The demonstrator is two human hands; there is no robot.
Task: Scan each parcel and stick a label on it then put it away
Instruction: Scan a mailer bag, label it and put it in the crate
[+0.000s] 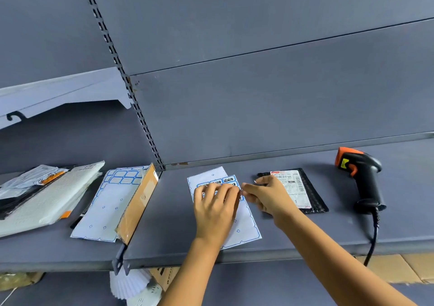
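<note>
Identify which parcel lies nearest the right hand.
The black parcel with the white shipping label, right beside the right hand; the pale padded mailers lie stacked at the far left.

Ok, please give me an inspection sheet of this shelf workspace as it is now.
Surface: grey shelf.
Job's things: label sheet at centre; black parcel to its right; scanner further right; pile of parcels far left.
Clutter: second sheet and cardboard envelope, left of centre.
Hands: left hand rests on the label sheet; right hand has fingertips at its edge, grip unclear.
Cables: cable from the scanner hangs over the front edge.
Surroundings: grey back panel; cardboard boxes below.
</note>
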